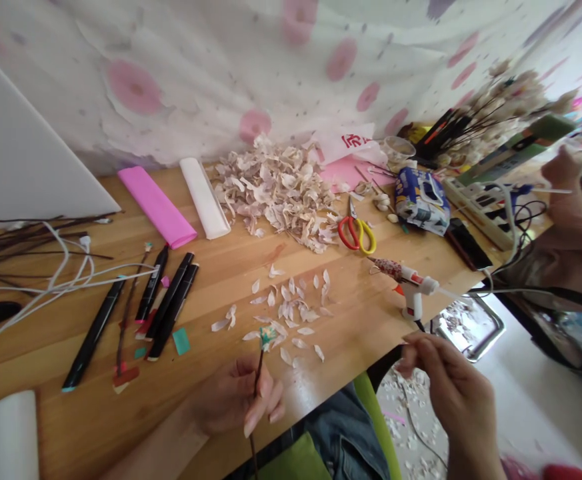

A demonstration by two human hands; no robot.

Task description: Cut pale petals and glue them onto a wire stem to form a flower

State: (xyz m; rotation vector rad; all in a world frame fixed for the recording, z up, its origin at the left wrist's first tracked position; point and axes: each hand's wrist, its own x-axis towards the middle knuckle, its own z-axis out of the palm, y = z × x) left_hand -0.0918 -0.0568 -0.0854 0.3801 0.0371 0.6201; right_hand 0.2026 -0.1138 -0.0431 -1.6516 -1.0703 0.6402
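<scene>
My left hand (235, 397) is closed around a thin dark flower stem (258, 370), which stands tilted over the front of the table. A small green-and-cream tip (267, 335) tops the stem. Just behind it lie scattered pale petals (291, 310). My right hand (453, 390) hangs beyond the table's front edge with thumb and fingers pinched together; whatever may be between them is too small to make out. Closest to that hand on the table is a glue gun (411, 288), its nozzle pointing left. Red-and-yellow scissors (357, 233) lie behind the gun.
A big heap of dried petals (275, 187) sits at the back, beside white (205, 200) and pink rolls (158, 207). Black markers (171, 307) and white cables (61, 267) occupy the left. A blue packet (421, 200) and power strip (485, 213) are rightward, near another person's arm (545, 253).
</scene>
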